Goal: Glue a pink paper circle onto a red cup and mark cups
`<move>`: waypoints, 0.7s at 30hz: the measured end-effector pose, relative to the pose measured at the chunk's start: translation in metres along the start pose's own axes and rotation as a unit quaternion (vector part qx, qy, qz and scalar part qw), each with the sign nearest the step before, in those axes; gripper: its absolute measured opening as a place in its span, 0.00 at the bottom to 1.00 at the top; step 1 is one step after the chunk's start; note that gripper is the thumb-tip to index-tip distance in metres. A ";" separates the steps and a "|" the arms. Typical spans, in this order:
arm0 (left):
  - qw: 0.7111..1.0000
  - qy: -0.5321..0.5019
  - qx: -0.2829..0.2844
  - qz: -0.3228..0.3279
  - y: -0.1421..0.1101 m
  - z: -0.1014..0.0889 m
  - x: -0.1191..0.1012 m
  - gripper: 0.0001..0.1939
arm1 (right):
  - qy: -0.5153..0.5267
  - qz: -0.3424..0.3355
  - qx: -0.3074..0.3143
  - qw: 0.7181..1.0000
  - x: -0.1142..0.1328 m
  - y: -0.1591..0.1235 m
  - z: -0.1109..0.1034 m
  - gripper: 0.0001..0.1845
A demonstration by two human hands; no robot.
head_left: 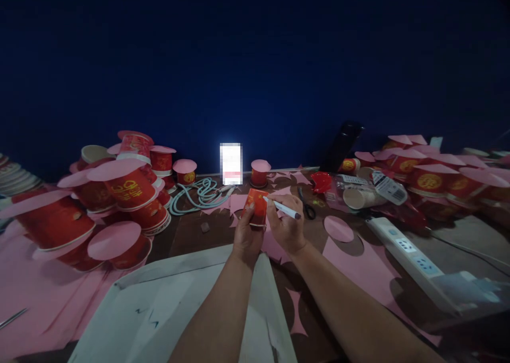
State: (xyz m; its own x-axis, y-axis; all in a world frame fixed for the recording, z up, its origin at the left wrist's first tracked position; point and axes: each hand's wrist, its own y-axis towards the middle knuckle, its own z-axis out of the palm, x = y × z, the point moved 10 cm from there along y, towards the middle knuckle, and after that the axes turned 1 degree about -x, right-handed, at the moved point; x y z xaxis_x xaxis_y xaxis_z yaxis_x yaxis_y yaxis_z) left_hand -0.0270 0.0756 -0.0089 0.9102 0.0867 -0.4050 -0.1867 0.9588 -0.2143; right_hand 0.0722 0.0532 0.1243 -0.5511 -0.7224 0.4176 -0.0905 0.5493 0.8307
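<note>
My left hand (246,234) is closed around a red paper cup (256,207), held upside down on pink paper (274,246) on the brown table. My right hand (287,225) grips a white pen (282,208) with its tip against the top edge of the cup. A cut pink paper circle (338,228) lies just right of my hands. Black scissors (306,203) lie beyond my right hand.
Red cups capped with pink circles are heaped at left (119,193) and right (422,177). A white power strip (406,246) runs at right, a coiled pale cable (199,193) and a lit phone (231,163) behind. White sheet (167,310) lies near me.
</note>
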 end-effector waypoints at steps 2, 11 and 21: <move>1.000 -0.006 -0.003 -0.002 0.000 0.000 0.000 0.12 | 0.001 -0.007 -0.006 1.000 0.002 0.000 -0.001 0.06; 1.000 -0.007 -0.001 -0.009 0.001 -0.001 0.001 0.13 | -0.001 -0.010 -0.005 1.000 0.002 -0.001 0.000 0.06; 1.000 -0.001 0.003 -0.010 -0.001 0.001 0.000 0.11 | 0.006 -0.008 0.000 1.000 0.003 -0.002 0.001 0.06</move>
State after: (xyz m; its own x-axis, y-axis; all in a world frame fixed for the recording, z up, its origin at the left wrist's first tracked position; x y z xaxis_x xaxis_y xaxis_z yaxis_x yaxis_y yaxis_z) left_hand -0.0261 0.0755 -0.0077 0.9145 0.0689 -0.3988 -0.1668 0.9620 -0.2162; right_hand 0.0702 0.0502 0.1232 -0.5399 -0.7362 0.4080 -0.0994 0.5371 0.8376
